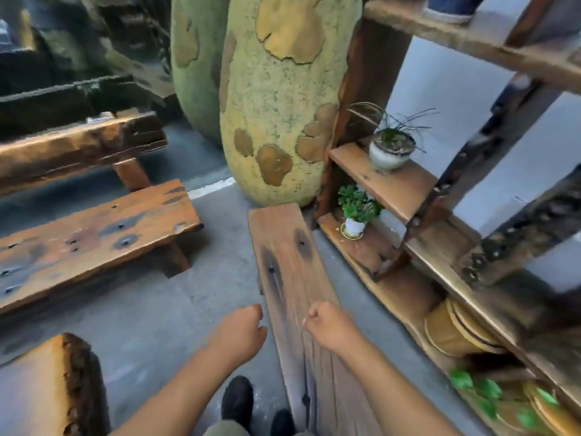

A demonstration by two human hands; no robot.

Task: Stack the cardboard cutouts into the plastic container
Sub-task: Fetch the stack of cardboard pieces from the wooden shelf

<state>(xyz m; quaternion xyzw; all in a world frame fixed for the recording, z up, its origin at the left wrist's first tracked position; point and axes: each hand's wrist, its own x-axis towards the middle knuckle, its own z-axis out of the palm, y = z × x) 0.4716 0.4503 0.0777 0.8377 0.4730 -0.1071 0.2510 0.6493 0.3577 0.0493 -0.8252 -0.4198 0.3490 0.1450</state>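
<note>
Left hand [242, 328]: curled into a loose fist, empty, held over grey floor [151, 328]. Right hand [327, 325]: likewise closed into a fist, empty, held above long wooden plank [292, 265]. Hands close but apart, not touching. Plank extending forward from under right hand toward large yellow-green sculpted form [276, 99]. Two dark shoes [237, 401] below left forearm. Wooden bench [91, 234] well left of left hand. Wooden shelf unit [386, 180] right of right hand, bearing grassy plant in pale pot [390, 149] and leafy plant in white pot [356, 212]. Stack of round tan discs [456, 328], standing on edge in lower shelf compartment right of right hand; whether cardboard cutouts, cannot tell. Plastic container: not identifiable.
</note>
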